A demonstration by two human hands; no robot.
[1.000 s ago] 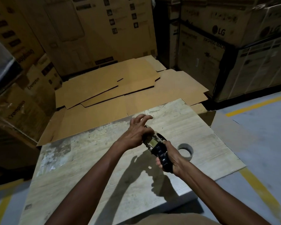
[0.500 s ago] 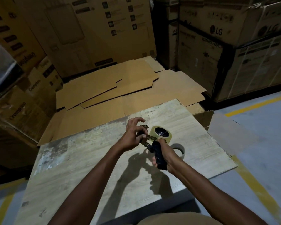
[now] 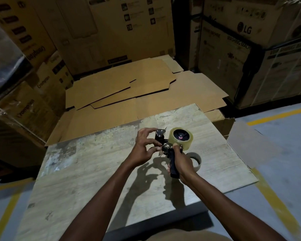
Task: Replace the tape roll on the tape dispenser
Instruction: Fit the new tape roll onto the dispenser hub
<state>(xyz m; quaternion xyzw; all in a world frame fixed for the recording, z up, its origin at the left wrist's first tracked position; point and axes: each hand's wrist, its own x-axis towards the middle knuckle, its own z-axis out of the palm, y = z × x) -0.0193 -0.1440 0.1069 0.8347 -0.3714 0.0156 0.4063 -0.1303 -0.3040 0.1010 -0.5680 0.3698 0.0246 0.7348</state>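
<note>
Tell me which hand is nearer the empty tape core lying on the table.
Right. The right hand, gripping the dispenser handle, sits just beside the empty core; the left hand is farther off, at the dispenser's front end.

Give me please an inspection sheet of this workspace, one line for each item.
Surface: worn wooden table, mostly bare.
Job's things: tape dispenser held above the table, clear tape roll on its hub; empty tape core lying on the table.
Clutter: nothing seen.
Hands: right hand grips the handle; left hand fingers the dispenser's front.
Cables: nothing seen.
Surroundings: flattened cardboard, stacked boxes, yellow floor lines.
</note>
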